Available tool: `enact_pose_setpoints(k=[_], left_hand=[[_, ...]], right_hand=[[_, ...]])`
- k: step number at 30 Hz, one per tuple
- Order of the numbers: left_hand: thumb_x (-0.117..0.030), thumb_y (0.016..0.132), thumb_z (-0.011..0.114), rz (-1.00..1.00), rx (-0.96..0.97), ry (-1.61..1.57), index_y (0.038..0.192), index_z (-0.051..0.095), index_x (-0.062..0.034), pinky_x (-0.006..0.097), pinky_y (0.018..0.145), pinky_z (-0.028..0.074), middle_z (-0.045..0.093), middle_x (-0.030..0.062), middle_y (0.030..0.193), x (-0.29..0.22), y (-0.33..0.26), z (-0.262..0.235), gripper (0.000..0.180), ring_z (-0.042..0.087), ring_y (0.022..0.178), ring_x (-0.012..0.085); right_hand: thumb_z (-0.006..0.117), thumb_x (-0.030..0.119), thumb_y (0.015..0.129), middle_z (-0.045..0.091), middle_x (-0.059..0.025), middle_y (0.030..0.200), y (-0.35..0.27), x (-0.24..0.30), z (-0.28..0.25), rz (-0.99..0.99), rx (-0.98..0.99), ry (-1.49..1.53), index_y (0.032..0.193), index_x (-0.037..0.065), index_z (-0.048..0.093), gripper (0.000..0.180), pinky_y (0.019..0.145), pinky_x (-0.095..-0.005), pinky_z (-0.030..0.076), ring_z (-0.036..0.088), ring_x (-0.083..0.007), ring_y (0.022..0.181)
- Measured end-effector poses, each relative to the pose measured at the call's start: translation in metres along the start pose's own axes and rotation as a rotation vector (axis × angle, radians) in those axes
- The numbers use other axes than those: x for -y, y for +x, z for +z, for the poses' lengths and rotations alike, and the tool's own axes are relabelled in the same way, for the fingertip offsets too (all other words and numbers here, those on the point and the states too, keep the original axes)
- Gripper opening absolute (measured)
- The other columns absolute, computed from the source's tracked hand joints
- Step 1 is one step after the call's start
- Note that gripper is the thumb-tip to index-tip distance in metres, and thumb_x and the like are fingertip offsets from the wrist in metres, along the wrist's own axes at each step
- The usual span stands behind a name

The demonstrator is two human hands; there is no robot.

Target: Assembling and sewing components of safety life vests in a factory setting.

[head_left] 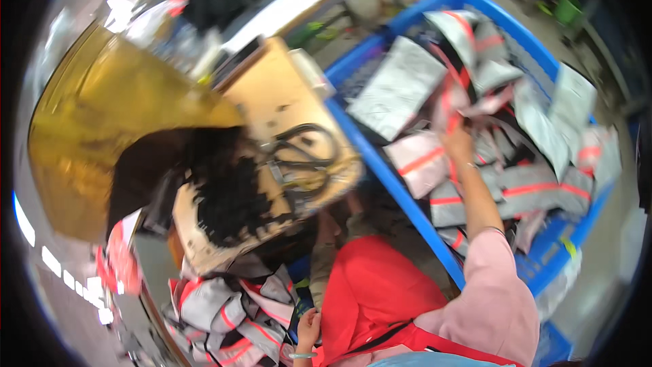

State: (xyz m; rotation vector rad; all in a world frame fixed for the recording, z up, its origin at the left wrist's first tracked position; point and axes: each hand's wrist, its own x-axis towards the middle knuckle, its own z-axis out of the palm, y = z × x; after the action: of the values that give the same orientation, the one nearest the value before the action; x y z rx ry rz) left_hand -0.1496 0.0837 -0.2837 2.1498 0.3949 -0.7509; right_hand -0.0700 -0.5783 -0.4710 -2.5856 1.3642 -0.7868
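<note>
Big blue plastic crate (380, 163) out on the right, heaped with grey reflective fabric pieces striped in orange-red (530, 187), and the right hand (456, 141) is stretched right into it, fingers closed round one grey-and-orange piece (445, 105) that runs up and away beyond the fingertips. This arm is clearly the nearer one. The left hand (307, 329) sits low by the red apron (370, 299), loosely curled, touching a second pile of grey striped pieces (224, 312) just to its left; whether it grips anything I can't tell
</note>
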Motion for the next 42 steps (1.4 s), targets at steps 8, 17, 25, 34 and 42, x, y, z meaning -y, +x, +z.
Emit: enact_pose_setpoints(k=[8,17,25,34,42], left_hand=[[-0.035,0.093,0.054,0.101,-0.066,0.282,0.112,0.062,0.0001,0.037,0.095,0.044,0.062,0.0204,0.114,0.015,-0.062,0.005,0.041,0.058,0.109,0.0317],[-0.041,0.095,0.043,-0.036,-0.218,0.187,0.111,0.061,-0.0018,0.043,0.09,0.045,0.062,0.0226,0.11,0.071,-0.111,-0.004,0.046,0.057,0.104,0.0394],[-0.04,0.094,0.048,-0.056,-0.234,-0.009,0.106,0.064,-0.0009,0.041,0.086,0.046,0.064,0.0217,0.104,0.127,-0.153,-0.008,0.044,0.06,0.099,0.0366],[-0.029,0.085,0.063,-0.112,-0.758,-0.07,0.1,0.065,-0.002,0.04,0.073,0.049,0.064,0.0185,0.095,0.245,-0.172,-0.005,0.031,0.061,0.082,0.0325],[-0.026,0.083,0.068,-0.221,-0.788,-0.106,0.101,0.061,-0.0021,0.034,0.067,0.05,0.061,0.0134,0.085,0.182,-0.15,-0.019,0.031,0.062,0.075,0.024]], right_hand=[[0.055,0.043,0.085,0.041,-0.0264,0.139,0.015,-0.071,0.071,-0.032,0.902,0.249,0.142,0.004,0.031,0.073,0.106,-0.0439,0.035,0.042,-0.0389,0.128],[0.045,0.05,0.094,0.034,-0.0272,0.144,-0.022,-0.092,-0.012,0.015,0.918,0.623,0.145,0.002,0.028,0.072,0.106,-0.0397,0.033,0.042,-0.0391,0.128],[0.047,0.044,0.096,0.042,-0.0239,0.14,-0.053,-0.058,-0.116,-0.035,0.605,0.508,0.139,-0.004,0.037,0.066,0.106,-0.0349,0.035,0.044,-0.0324,0.127],[0.05,0.02,0.097,0.058,-0.0199,0.123,-0.107,0.054,-0.238,-0.326,0.297,0.669,0.125,-0.007,0.053,0.039,0.099,-0.0337,0.042,0.057,-0.0269,0.111],[0.057,0.007,0.088,0.063,-0.0154,0.103,-0.289,0.19,-0.303,-0.966,0.959,0.666,0.103,0.002,0.063,0.017,0.088,-0.0365,0.046,0.06,-0.0298,0.099]])
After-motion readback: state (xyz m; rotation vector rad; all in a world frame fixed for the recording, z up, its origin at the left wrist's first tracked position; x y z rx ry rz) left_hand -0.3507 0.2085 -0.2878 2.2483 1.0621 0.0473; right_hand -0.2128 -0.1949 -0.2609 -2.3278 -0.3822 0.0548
